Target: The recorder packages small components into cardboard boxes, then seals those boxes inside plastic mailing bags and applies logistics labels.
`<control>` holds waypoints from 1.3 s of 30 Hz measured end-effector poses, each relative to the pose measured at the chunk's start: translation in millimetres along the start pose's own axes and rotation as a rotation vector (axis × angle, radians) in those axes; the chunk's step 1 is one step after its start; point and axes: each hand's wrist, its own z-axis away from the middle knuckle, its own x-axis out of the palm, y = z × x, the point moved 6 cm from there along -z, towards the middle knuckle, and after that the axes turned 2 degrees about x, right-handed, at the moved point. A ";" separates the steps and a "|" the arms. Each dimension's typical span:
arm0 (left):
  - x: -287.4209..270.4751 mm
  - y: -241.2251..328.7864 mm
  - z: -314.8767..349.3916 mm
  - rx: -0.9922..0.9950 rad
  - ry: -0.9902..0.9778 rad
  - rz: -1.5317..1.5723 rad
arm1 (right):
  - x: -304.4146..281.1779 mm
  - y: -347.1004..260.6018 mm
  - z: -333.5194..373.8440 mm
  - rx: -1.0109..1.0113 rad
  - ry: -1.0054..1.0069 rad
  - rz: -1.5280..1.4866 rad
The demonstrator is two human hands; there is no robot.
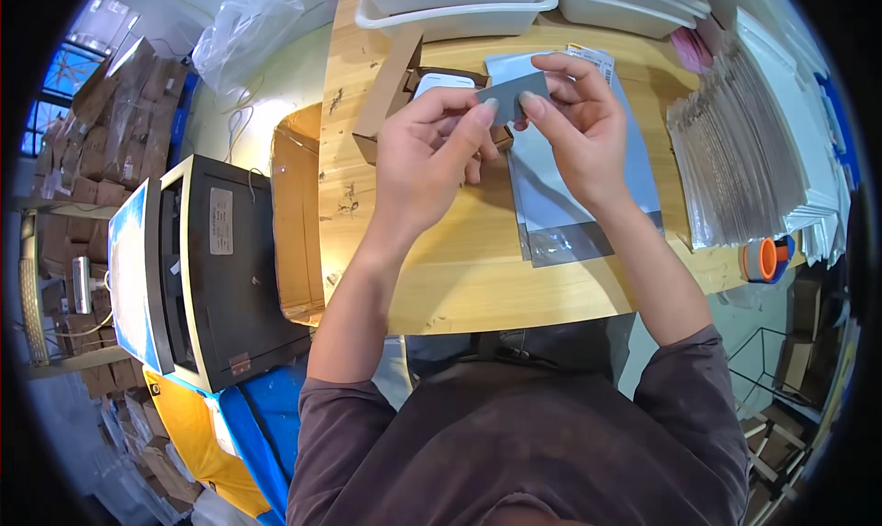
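Holding a small gray card (520,101), I have both hands up over the far part of the desk (432,287). My left hand (423,149) is clamped on the left end of the card, with the thumb on top. My right hand (588,135) is clamped on the right end, and its thumb is on top too. The card is tilted.

Just to the left, partly behind my left hand, is an open brown box (375,108). A white thing (445,84) with round corners shows in it, but I cannot tell what it is. Flat gray bags (588,181) lie on the desk under my right hand.

At the far edge are white tubs (450,22). On the right is a big stack of clear and white bags (730,158), and near it is an orange ring (761,260). A tall brown carton (297,241) stands just left of the desk.
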 end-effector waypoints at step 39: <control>4.0 -9.8 -1.1 -0.003 -0.124 0.193 | -2.3 10.7 -2.4 0.211 -0.118 -0.326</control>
